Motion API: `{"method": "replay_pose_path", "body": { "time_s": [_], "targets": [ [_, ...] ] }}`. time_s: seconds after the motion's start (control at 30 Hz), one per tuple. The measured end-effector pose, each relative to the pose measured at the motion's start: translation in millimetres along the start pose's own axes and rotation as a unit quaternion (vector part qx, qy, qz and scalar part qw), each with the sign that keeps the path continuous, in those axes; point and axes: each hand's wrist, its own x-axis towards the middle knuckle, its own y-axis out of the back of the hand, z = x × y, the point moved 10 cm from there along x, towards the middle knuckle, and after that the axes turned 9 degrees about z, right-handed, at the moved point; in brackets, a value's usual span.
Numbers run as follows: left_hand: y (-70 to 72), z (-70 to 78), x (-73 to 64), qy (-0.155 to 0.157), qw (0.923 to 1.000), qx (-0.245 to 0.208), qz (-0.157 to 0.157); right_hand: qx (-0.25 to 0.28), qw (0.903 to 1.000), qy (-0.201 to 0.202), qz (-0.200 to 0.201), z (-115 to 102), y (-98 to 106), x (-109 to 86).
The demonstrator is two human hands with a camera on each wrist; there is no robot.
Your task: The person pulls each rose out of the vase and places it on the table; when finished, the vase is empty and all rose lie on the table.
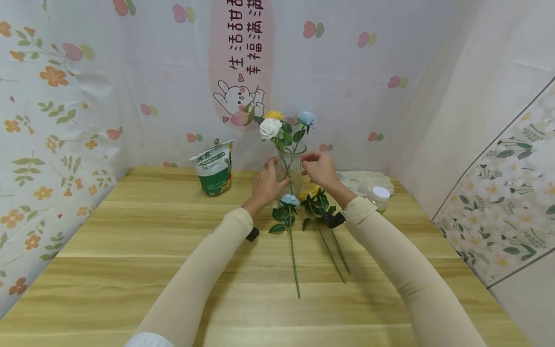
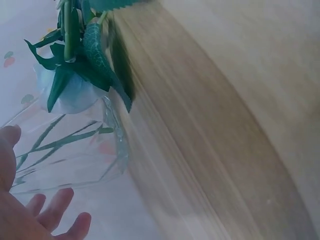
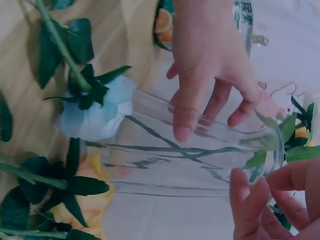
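Note:
A clear glass vase (image 1: pixel 296 176) stands at the back of the table, holding artificial roses: a white rose (image 1: pixel 270 128), a yellow one (image 1: pixel 274 114), a blue one (image 1: pixel 306 118) and a pink bud (image 1: pixel 239 118). My left hand (image 1: pixel 266 182) is at its left side, thumb overlapping the glass and fingers spread loosely beyond it. On the opposite side, my right hand (image 1: pixel 320 167) has bent fingertips right at the rim, with no stem visible between them. A loose blue rose (image 3: pixel 97 107) and yellow roses (image 3: pixel 87 192) lie in front, heads toward the vase's base.
To the left stands a green and white pouch (image 1: pixel 214 171) with a clip on top. White gloves (image 1: pixel 364 180) lie at the back right, beside a small jar with a white lid (image 1: pixel 380 196). A printed curtain (image 1: pixel 173 72) hangs behind the wooden table (image 1: pixel 173 270).

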Motion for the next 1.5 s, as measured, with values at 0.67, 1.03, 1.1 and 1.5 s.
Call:
{"method": "replay_pose_path", "body": {
  "time_s": [0.67,1.03,1.1,1.5],
  "targets": [
    [3.7,2.3,-0.1,-0.005,0.9999,0.008,0.01,-0.063,0.9955,0.045,0.055,-20,5,33.3],
    [3.1,3.4,-2.1,-0.008,0.9997,0.017,0.014,-0.104,0.9944,0.019,-0.01,-10,-12,49.0],
    [2.7,3.5,-2.3,-0.009,0.9997,0.016,0.012,-0.107,0.9938,0.02,-0.022,-9,-14,51.1],
    [4.8,-1.4,-0.6,-0.002,0.9997,0.014,0.019,-0.115,0.9925,0.02,-0.037,-9,-21,55.7]
  ]
}}
